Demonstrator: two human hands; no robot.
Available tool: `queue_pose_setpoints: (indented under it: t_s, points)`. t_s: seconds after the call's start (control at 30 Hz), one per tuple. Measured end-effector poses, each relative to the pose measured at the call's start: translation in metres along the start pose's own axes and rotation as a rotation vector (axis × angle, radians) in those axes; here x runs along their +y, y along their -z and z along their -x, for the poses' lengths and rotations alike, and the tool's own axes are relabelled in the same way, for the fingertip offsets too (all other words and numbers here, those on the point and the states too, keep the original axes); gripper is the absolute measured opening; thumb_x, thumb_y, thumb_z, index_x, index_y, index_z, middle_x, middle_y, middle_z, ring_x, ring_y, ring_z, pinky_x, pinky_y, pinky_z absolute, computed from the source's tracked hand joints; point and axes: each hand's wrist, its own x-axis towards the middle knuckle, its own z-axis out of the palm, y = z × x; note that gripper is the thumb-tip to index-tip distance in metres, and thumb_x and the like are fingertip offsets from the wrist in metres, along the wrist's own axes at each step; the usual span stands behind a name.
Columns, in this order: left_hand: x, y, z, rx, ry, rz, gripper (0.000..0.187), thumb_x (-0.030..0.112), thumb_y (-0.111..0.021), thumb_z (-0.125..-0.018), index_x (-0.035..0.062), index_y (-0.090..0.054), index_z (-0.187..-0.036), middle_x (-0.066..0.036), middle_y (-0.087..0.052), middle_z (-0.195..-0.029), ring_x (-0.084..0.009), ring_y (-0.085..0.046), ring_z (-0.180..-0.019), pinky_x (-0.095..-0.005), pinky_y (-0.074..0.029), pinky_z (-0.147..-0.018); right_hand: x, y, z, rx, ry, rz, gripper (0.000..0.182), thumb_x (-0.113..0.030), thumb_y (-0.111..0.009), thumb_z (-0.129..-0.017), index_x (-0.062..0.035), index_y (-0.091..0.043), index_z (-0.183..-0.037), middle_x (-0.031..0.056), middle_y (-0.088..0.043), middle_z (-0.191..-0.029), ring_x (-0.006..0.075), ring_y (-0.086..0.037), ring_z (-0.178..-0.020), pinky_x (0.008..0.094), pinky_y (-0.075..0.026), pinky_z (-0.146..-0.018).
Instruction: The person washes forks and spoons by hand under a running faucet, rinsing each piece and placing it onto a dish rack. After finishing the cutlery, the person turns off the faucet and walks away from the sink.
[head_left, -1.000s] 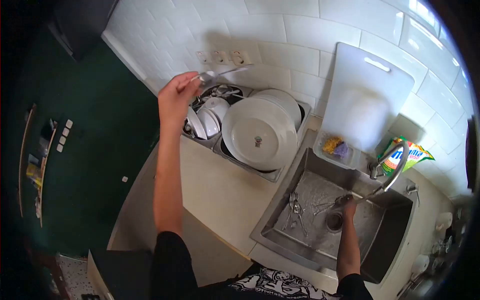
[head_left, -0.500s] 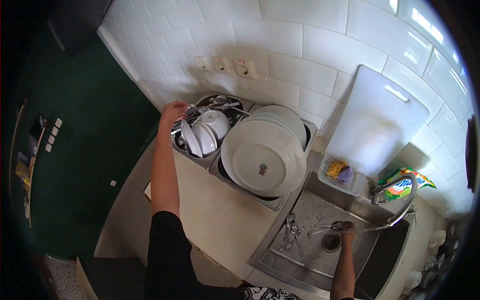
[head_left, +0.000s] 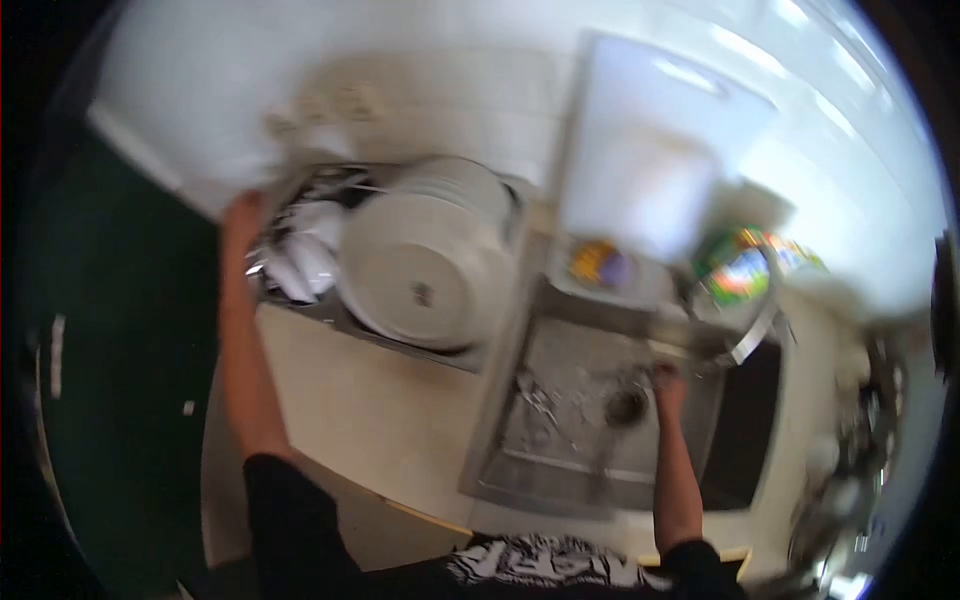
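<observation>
The whole view is smeared by motion. My left hand is at the left edge of the metal drainer, beside white bowls and shiny cutlery; its fingers are too blurred to read. Large white plates lean in the drainer's right part. Over in the sink, my right hand is closed around some cutlery, close to the drain. More loose cutlery lies on the sink floor to the left of that hand.
A curved faucet arches over the sink's right side. Behind the sink are a tub with yellow and purple sponges, a white cutting board and a green soap pouch. Counter lies in front of the drainer.
The camera has turned, so the scene slides left and up and blurs. My left hand stays by the drainer's left end, and my right hand stays in the sink near the drain.
</observation>
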Motion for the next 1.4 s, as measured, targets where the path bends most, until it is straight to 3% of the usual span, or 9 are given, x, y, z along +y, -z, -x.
queue_pose_setpoints:
  t_s: [0.03, 0.1, 0.13, 0.3, 0.43, 0.57, 0.77, 0.9, 1.4]
  points:
    - [0.044, 0.03, 0.015, 0.103, 0.088, 0.047, 0.032, 0.028, -0.047, -0.088, 0.0022, -0.061, -0.101, -0.019, -0.063, -0.096, -0.0328, -0.06, -0.091, -0.038, -0.046, -0.08, 0.041, -0.019, -0.011, 0.057, 0.07, -0.098, 0.03, -0.023, -0.059, -0.08, 0.002, -0.061, -0.098, 0.0169, -0.064, -0.094, 0.0277, -0.061, -0.087, 0.0353, -0.044, -0.077]
    - [0.133, 0.086, 0.065, 0.247, 0.082, 0.193, 0.027, 0.023, -0.051, -0.089, 0.0009, -0.06, -0.102, -0.015, -0.063, -0.1, -0.0244, -0.062, -0.088, -0.0316, -0.046, -0.078, -0.013, 0.019, 0.009, 0.104, 0.106, -0.079, 0.023, -0.016, -0.06, -0.078, 0.0032, -0.06, -0.09, 0.021, -0.062, -0.088, 0.0374, -0.059, -0.084, 0.0407, -0.046, -0.07]
    - [0.159, 0.099, 0.09, 0.312, 0.007, 0.43, 0.024, 0.019, -0.049, -0.091, -0.0002, -0.059, -0.102, -0.01, -0.065, -0.092, -0.0179, -0.062, -0.083, -0.0279, -0.046, -0.075, -0.062, 0.051, 0.026, 0.055, -0.034, -0.043, 0.023, -0.014, -0.058, -0.08, -0.0014, -0.06, -0.1, 0.0187, -0.063, -0.093, 0.0332, -0.061, -0.085, 0.0388, -0.047, -0.074]
    - [0.291, 0.101, 0.247, -0.181, -0.242, 1.16, 0.017, 0.009, -0.045, -0.092, 0.0022, -0.057, -0.101, -0.008, -0.062, -0.081, -0.014, -0.06, -0.072, -0.0293, -0.051, -0.067, -0.069, 0.063, 0.032, 0.04, 0.2, -0.168, 0.016, -0.014, -0.056, -0.083, -0.0023, -0.062, -0.093, 0.0173, -0.063, -0.082, 0.0317, -0.062, -0.075, 0.0368, -0.048, -0.067]
    - [0.39, 0.02, 0.317, -0.782, -0.284, 0.998, 0.028, 0.014, -0.057, -0.083, 0.0011, -0.056, -0.108, -0.014, -0.061, -0.101, -0.0209, -0.062, -0.087, -0.0318, -0.049, -0.072, -0.073, 0.055, 0.037, -0.039, 0.396, -0.14, 0.016, -0.015, -0.058, -0.081, -0.0017, -0.062, -0.087, 0.0168, -0.062, -0.077, 0.0316, -0.06, -0.07, 0.0365, -0.046, -0.063]
    - [0.429, -0.103, 0.367, -0.647, -0.498, 0.655, 0.041, 0.023, -0.059, -0.082, -0.001, -0.051, -0.115, -0.019, -0.06, -0.104, -0.0295, -0.06, -0.096, -0.036, -0.047, -0.079, -0.067, 0.041, 0.043, -0.059, 0.423, -0.156, 0.017, -0.019, -0.061, -0.08, -0.0029, -0.064, -0.087, 0.0138, -0.062, -0.069, 0.0256, -0.057, -0.059, 0.0321, -0.044, -0.057]
    - [0.456, -0.147, 0.386, -1.521, 0.143, 1.287, 0.027, 0.02, -0.052, -0.087, 0.0003, -0.056, -0.105, -0.011, -0.064, -0.084, -0.0206, -0.063, -0.075, -0.0323, -0.049, -0.065, -0.063, 0.034, 0.056, -0.165, 0.273, -0.348, 0.017, -0.018, -0.061, -0.081, -0.002, -0.064, -0.087, 0.0098, -0.061, -0.065, 0.0132, -0.054, -0.058, 0.0294, -0.044, -0.057]
    - [0.454, -0.141, 0.402, -1.406, 0.152, 1.275, 0.02, 0.018, -0.05, -0.089, 0.0017, -0.061, -0.094, -0.004, -0.061, -0.075, -0.0106, -0.058, -0.064, -0.0264, -0.047, -0.056, -0.052, 0.026, 0.06, -0.251, 0.253, -0.484, 0.02, -0.017, -0.064, -0.076, -0.0027, -0.064, -0.089, 0.0159, -0.063, -0.075, 0.0271, -0.063, -0.07, 0.0336, -0.047, -0.064]
    - [0.462, -0.138, 0.387, -1.241, -0.044, 1.22, 0.025, 0.021, -0.05, -0.089, -0.0006, -0.061, -0.083, -0.002, -0.055, -0.063, -0.0089, -0.048, -0.053, -0.0255, -0.039, -0.049, -0.068, 0.049, 0.028, -0.481, 0.493, -0.123, 0.02, -0.01, -0.059, -0.077, 0.0016, -0.062, -0.092, 0.0115, -0.065, -0.08, 0.0177, -0.063, -0.069, 0.0313, -0.05, -0.064]
